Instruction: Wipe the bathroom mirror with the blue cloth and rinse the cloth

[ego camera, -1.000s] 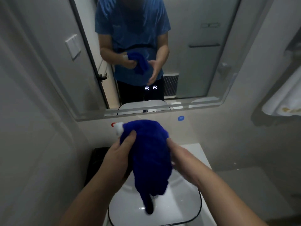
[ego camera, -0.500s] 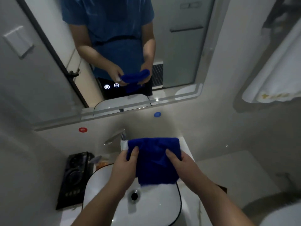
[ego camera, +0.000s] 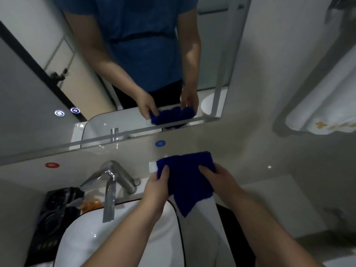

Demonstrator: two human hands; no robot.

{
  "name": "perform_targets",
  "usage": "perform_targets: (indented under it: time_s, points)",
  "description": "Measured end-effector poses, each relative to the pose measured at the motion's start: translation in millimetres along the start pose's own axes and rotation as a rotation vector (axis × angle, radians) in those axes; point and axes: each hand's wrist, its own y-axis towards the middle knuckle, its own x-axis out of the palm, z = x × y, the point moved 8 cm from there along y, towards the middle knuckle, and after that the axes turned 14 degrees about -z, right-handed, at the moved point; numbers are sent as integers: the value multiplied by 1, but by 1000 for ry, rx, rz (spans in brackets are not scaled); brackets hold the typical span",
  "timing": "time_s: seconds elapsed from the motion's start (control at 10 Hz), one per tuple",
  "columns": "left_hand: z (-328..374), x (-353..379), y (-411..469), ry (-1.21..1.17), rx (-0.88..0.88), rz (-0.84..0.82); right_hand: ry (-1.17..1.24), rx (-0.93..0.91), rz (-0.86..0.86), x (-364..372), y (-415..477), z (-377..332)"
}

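While both forearms are reaching out over the sink basin [ego camera: 119, 239], the left hand [ego camera: 155, 187] and right hand [ego camera: 223, 182] are holding the blue cloth [ego camera: 187, 184] up between them. Left hand is pinching the cloth's upper left corner, thumb lying on the near face, other fingers hidden behind the fabric. Right hand is gripping the upper right edge the same way, thumb on the front and fingers tucked behind.

Cloth is hanging folded, top edge roughly level. Its bottom is tapering to a point dangling over the strip of tabletop [ego camera: 202, 224] just right of the basin's dark rim. It is sitting in front of the wall below the mirror [ego camera: 34, 78], apart from the glass.

Faucet [ego camera: 110, 182] is standing left of the cloth, spout angling down over the basin.

Mirror is reflecting the person's blue shirt, both forearms and the cloth bunched between the two hands. Two small lit icons [ego camera: 59, 113] are glowing on the glass at lower left.

Red round sticker [ego camera: 52, 165] and blue round sticker [ego camera: 160, 143] are sitting on the wall under the mirror, the blue one just above the cloth.

White towel [ego camera: 327, 105] is hanging from a rail at far right. Black object [ego camera: 55, 218] is lying left of the basin, with an orange-filled packet [ego camera: 90, 204] between it and the faucet base.
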Motion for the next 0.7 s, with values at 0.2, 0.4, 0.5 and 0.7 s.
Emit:
perform_targets:
  time_s: [0.2,0.4,0.5,0.7]
  points:
    - [-60,-6,98,94,-99,85,-123,38,14,-30,68,26]
    - [-138,3,93,308,-415,64,-243,514,-184,-19,95,191]
    - [-134,14,81,452,-315,-44,-310,492,-75,-25,98,206]
    - [-103,-22,50,717,-119,155,-477,421,96,-23,108,207]
